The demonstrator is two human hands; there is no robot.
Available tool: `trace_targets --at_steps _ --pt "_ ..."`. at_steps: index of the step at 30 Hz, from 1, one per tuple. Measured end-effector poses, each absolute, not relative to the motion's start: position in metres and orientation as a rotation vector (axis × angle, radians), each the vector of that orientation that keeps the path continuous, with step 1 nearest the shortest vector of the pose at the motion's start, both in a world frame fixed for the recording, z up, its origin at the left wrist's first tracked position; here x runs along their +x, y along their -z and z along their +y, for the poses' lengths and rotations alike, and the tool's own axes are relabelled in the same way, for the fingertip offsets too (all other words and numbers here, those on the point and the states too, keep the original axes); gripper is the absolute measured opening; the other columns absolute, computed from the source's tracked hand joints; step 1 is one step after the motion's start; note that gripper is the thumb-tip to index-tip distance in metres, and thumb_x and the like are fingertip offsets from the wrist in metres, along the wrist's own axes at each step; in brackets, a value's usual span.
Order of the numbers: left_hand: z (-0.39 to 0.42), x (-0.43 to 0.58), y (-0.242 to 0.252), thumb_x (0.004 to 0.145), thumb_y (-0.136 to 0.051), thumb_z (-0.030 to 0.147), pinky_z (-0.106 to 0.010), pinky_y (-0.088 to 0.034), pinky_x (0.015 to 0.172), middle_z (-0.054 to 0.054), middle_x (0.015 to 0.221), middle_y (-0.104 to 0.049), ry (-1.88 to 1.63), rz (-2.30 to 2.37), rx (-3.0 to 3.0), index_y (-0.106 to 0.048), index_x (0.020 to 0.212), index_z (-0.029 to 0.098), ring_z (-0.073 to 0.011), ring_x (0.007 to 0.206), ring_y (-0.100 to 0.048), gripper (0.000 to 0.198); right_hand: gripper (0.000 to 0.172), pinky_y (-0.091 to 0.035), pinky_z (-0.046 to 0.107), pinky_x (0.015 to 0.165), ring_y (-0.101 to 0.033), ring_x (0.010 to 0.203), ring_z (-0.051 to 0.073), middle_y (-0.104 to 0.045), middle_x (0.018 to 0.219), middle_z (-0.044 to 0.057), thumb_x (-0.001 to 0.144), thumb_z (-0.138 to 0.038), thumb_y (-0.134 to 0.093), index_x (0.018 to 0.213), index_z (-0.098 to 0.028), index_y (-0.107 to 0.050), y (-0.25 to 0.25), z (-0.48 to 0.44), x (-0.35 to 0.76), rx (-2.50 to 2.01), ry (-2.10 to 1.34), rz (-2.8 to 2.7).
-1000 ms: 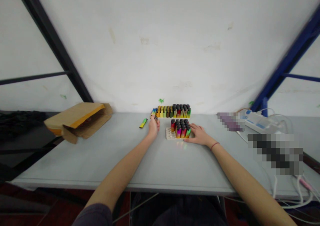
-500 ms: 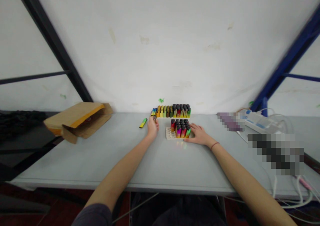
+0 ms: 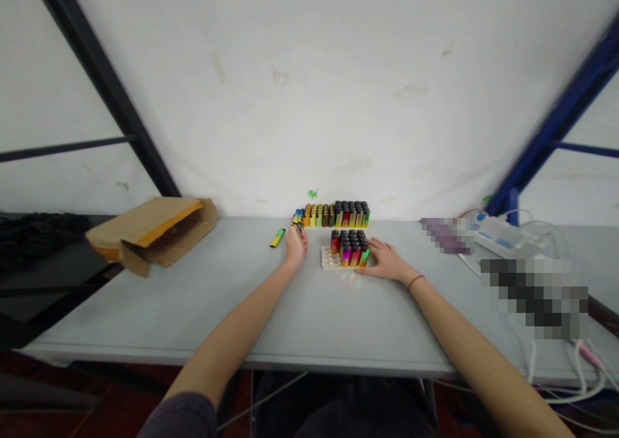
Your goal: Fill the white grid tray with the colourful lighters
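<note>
My left hand (image 3: 295,244) is closed around a lighter (image 3: 300,228) whose metal top pokes out above the fingers; whether it holds more than one is hidden. A green and yellow lighter (image 3: 277,238) lies flat on the table, left of that hand. In the middle, a pale tray (image 3: 331,261) with round sockets carries several upright lighters (image 3: 355,255) with black tops and bright bodies; sockets at its left end are bare. My right hand (image 3: 385,261) rests open along the tray's right end, thumb near the front corner, fingers stretched toward the back.
Behind, by the wall, stand rows of upright lighters (image 3: 352,215), with yellowish ones (image 3: 319,216) and blue ones (image 3: 298,217) toward the left. A torn-open cardboard box (image 3: 149,231) sits at the left. At the right are a power strip (image 3: 503,237), cables and blurred-out items.
</note>
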State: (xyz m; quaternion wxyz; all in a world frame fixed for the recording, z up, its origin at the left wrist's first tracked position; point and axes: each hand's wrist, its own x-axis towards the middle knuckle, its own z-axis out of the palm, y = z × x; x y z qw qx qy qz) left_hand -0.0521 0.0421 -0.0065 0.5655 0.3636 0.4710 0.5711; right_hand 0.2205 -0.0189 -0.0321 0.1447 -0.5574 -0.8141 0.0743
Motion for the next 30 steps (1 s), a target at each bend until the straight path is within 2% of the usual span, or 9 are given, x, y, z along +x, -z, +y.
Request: trace_targets --at_steps 6,10,12,15,17,18,22,24,30 --pt "0.04 -0.048 0.002 0.093 -0.037 0.061 -0.021 -0.016 0.037 0.009 0.042 -0.026 -1.307 1.055 0.839 -0.038 0.063 0.023 -0.0072 0.034 -0.022 0.048 0.082 -0.037 0.058 0.113 -0.049 0.137 0.04 -0.056 0.149 0.014 0.076 -0.076 -0.069 0.139 -0.024 -0.062 0.028 -0.017 0.218 -1.58 -0.209 -2.278" --pt "0.036 -0.044 0.003 0.093 -0.046 0.053 -0.021 -0.026 0.042 0.008 0.047 -0.037 -1.29 0.976 1.056 -0.046 0.075 0.022 -0.0088 0.039 -0.033 0.036 0.084 -0.038 0.057 0.112 -0.049 0.137 0.041 -0.058 0.146 0.017 0.077 -0.076 -0.067 0.14 -0.02 -0.062 0.027 -0.015 0.215 -1.655 -0.174 -2.221" --pt "0.031 -0.042 0.003 0.093 -0.052 0.045 -0.022 -0.038 0.052 0.006 0.055 -0.048 -1.336 0.926 1.283 -0.05 0.088 0.023 -0.0113 0.049 -0.045 0.022 0.082 -0.038 0.058 0.112 -0.048 0.137 0.041 -0.058 0.147 0.016 0.079 -0.075 -0.066 0.14 -0.021 -0.062 0.027 -0.014 0.215 -1.668 -0.17 -2.219" --pt "0.024 -0.041 0.001 0.09 -0.061 0.039 -0.031 -0.049 0.082 -0.002 0.081 -0.065 -1.42 0.902 1.65 -0.058 0.096 0.022 -0.0177 0.083 -0.061 0.018 0.082 -0.037 0.058 0.112 -0.047 0.138 0.04 -0.057 0.148 0.016 0.079 -0.075 -0.064 0.141 -0.021 -0.06 0.028 -0.014 0.216 -1.673 -0.172 -2.232" --pt "0.022 -0.04 -0.001 0.086 -0.066 0.038 -0.036 -0.047 0.096 -0.008 0.097 -0.069 -1.434 0.932 1.819 -0.065 0.093 0.021 -0.0224 0.101 -0.061 0.018 0.083 -0.036 0.058 0.113 -0.047 0.138 0.04 -0.057 0.148 0.016 0.08 -0.075 -0.064 0.142 -0.02 -0.06 0.029 -0.014 0.216 -1.676 -0.167 -2.236" --pt "0.021 -0.04 -0.001 0.085 -0.068 0.038 -0.037 -0.046 0.097 -0.009 0.1 -0.069 -1.417 0.94 1.865 -0.067 0.091 0.021 -0.0237 0.103 -0.06 0.018 0.083 -0.037 0.057 0.113 -0.048 0.138 0.04 -0.057 0.147 0.016 0.08 -0.075 -0.063 0.142 -0.02 -0.059 0.029 -0.014 0.216 -1.676 -0.165 -2.237" --pt "0.022 -0.038 0.003 0.083 -0.071 0.039 -0.035 -0.05 0.09 -0.009 0.099 -0.072 -1.319 0.915 1.881 -0.073 0.094 0.021 -0.0234 0.093 -0.063 0.021 0.08 -0.037 0.057 0.112 -0.049 0.137 0.039 -0.059 0.146 0.016 0.081 -0.075 -0.063 0.142 -0.022 -0.059 0.03 -0.014 0.216 -1.649 -0.157 -2.238" --pt "0.023 -0.038 0.007 0.083 -0.071 0.037 -0.034 -0.05 0.089 -0.009 0.102 -0.073 -1.305 0.909 1.882 -0.074 0.096 0.021 -0.0236 0.095 -0.065 0.021 0.08 -0.037 0.057 0.112 -0.049 0.137 0.039 -0.059 0.145 0.016 0.081 -0.075 -0.063 0.141 -0.022 -0.059 0.031 -0.014 0.217 -1.632 -0.16 -2.239" --pt "0.025 -0.043 0.011 0.087 -0.067 0.037 -0.038 -0.047 0.1 -0.012 0.113 -0.074 -1.27 0.89 2.006 -0.075 0.101 0.021 -0.0262 0.107 -0.065 0.022 0.08 -0.037 0.055 0.111 -0.049 0.137 0.039 -0.06 0.144 0.016 0.081 -0.075 -0.063 0.141 -0.021 -0.06 0.03 -0.015 0.216 -1.635 -0.15 -2.24"
